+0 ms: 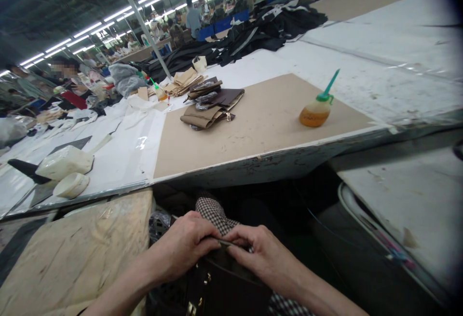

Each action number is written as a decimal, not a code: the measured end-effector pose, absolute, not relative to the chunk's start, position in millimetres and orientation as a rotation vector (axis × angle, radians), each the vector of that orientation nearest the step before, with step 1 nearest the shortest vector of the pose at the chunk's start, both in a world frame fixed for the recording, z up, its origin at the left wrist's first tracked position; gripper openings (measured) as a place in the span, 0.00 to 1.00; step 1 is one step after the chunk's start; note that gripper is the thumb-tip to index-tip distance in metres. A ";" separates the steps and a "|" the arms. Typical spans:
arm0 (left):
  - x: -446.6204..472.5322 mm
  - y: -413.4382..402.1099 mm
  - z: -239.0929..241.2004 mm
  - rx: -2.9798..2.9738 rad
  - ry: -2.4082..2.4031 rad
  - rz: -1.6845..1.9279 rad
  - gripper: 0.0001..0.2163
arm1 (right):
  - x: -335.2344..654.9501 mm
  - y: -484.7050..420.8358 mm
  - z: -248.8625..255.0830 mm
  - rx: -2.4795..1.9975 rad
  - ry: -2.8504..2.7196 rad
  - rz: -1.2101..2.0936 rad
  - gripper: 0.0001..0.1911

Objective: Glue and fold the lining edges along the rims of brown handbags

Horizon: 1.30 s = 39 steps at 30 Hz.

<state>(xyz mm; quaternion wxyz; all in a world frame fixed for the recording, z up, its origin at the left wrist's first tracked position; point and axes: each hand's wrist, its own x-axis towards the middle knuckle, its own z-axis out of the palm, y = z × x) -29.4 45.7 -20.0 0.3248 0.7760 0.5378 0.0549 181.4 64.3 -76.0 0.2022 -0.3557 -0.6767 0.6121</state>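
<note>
Over my lap, my left hand [191,241] and my right hand [251,246] pinch the upper edge of a dark brown bag [231,284], thumbs and fingertips close together. Gold-coloured metal fittings [197,301] show on its front. Its lower part runs out of view at the bottom, and the shade there hides detail. Black-and-white checked cloth [215,212] covers my leg behind the hands. On the table beyond lies a small stack of folded brown pieces [213,101], some wrapped in clear plastic.
A glue bottle [316,113] with a green nozzle stands on the brown board [267,132]. At left are a whitish plastic container [65,162] and a round tub [71,185]. Black material [246,41] is heaped farther back. A cloth-covered surface [83,243] lies beside my left forearm.
</note>
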 end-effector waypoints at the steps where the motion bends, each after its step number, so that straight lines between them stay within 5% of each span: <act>1: -30.1 45.4 -19.6 2.028 1.414 0.151 0.06 | 181.4 64.1 -76.0 -0.992 -1.883 1.715 0.08; 31: -47.6 26.4 5.9 1.896 1.472 -0.042 0.10 | 151.2 53.7 -52.1 -0.872 -2.155 1.501 0.13; 39: -75.7 26.9 23.7 1.795 1.511 -0.019 0.24 | 160.2 58.2 -53.5 -0.901 -2.029 1.738 0.12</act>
